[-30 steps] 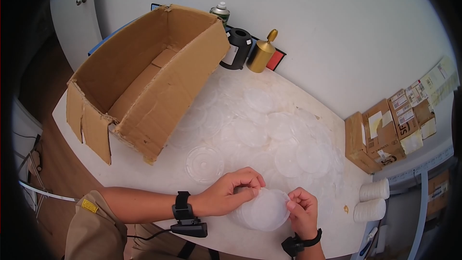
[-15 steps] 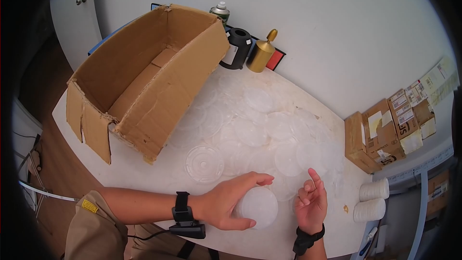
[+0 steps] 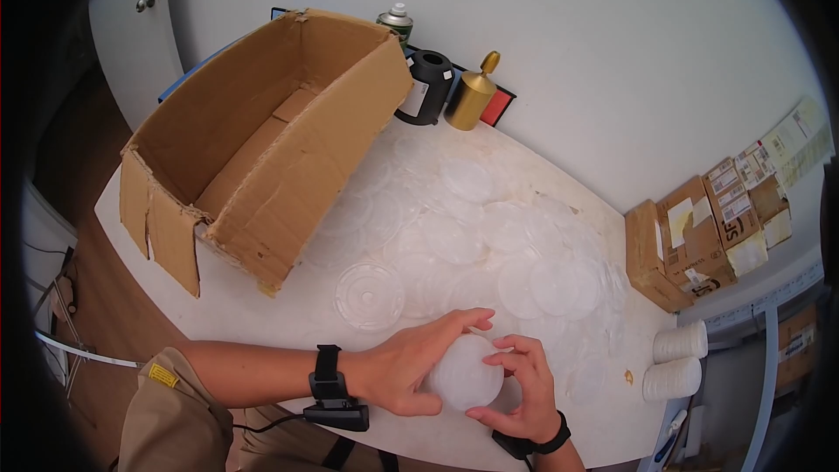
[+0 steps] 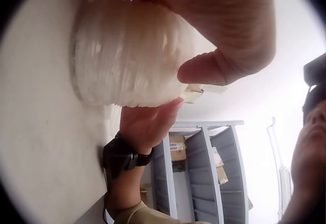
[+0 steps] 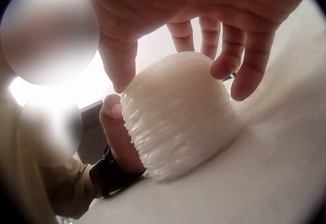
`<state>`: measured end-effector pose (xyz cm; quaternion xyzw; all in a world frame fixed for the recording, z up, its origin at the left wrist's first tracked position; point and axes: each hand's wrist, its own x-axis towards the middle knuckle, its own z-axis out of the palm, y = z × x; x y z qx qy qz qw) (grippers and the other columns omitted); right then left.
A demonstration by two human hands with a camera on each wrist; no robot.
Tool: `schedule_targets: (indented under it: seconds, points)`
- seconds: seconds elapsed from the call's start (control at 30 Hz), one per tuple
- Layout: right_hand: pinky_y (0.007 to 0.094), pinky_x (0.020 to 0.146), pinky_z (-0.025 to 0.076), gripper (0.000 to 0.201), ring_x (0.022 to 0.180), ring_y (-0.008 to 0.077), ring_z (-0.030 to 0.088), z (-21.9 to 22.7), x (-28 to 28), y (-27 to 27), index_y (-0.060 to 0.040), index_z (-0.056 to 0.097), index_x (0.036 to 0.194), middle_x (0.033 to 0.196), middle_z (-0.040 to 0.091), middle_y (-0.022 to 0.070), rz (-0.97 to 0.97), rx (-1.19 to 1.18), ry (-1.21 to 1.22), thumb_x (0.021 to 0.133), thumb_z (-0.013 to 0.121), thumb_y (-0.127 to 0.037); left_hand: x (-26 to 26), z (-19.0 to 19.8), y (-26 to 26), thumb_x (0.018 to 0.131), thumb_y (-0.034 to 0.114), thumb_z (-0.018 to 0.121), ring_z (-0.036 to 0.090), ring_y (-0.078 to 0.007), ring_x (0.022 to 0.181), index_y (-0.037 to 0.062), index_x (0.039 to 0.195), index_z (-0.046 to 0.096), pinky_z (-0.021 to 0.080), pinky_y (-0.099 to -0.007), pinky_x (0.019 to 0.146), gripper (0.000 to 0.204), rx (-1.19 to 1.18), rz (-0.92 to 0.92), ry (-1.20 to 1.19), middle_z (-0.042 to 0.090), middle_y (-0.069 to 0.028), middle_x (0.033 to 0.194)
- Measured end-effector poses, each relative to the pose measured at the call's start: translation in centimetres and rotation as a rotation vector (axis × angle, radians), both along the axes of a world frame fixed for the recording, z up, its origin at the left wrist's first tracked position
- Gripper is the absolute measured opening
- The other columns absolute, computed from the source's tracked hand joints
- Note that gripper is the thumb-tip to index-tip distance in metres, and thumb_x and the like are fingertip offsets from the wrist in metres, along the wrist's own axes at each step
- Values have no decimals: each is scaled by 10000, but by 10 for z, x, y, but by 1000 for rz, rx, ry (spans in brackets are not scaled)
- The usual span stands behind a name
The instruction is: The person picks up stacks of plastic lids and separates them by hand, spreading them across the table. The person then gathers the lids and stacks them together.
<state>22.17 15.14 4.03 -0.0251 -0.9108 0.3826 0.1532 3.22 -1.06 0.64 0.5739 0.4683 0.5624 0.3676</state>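
Observation:
A stack of thin, round, translucent white plastic lids [image 3: 466, 373] stands near the table's front edge. The left wrist view shows its ridged side, made of many layered edges. My left hand [image 3: 404, 371] curves round the stack's left side, thumb toward the front and fingers at the back. From the right, my right hand [image 3: 531, 395] grips the top rim between thumb and bent fingers. Its thumb [image 5: 119, 71] lies at the near rim in the right wrist view, with the fingers over the far side. A clear ridged lid [image 3: 370, 296] lies flat beyond my left hand.
Many loose translucent discs [image 3: 454, 236] spread over the white table [image 3: 262, 319]. An open cardboard box [image 3: 306, 183] stands at left. Behind are a spray can [image 3: 396, 24], a black container [image 3: 426, 87] and a gold canister [image 3: 472, 100]. Two white stacks [image 3: 671, 378] stand at the right edge.
Both hands were at a thin disc over the stack; then my right hand drew off rightward with fingers raised. Now it is back on the stack's right side, while my left has wrapped round the left.

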Motion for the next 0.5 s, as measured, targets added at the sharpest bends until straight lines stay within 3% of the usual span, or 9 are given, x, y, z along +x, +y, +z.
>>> schedule_targets:
  seconds: [0.17,0.23,0.33,0.5]
  points:
    - [342,799,556,695,1049,262,650,-3,-1,9,-54,605,1204,1361,539,189,12,-84,-48,650,956,-286,2,-3,2,709,172,709,468,-406,1355,-25,1570,141,406,-431,1096,1050,59,8,8,424,-265,1471]
    - [360,861,559,689,1137,288,643,-12,3,12,-54,582,1207,1398,529,203,9,-202,-79,663,947,-269,3,-2,1,799,242,742,475,-403,1344,-25,1569,135,408,-433,1094,1016,11,27,-7,427,-273,1464]
    - [396,965,530,687,1214,273,587,-18,6,14,-30,554,1216,1396,516,190,-3,-394,-95,714,902,-343,5,-1,1,857,303,751,488,-398,1327,-33,1558,174,410,-430,1093,968,-22,51,-18,442,-281,1444]
    - [382,963,522,633,1188,265,605,-16,1,11,-28,556,1219,1389,532,186,14,-468,-49,734,880,-275,7,-6,1,873,316,750,517,-397,1282,-40,1522,262,427,-421,1072,886,29,103,112,471,-280,1400]
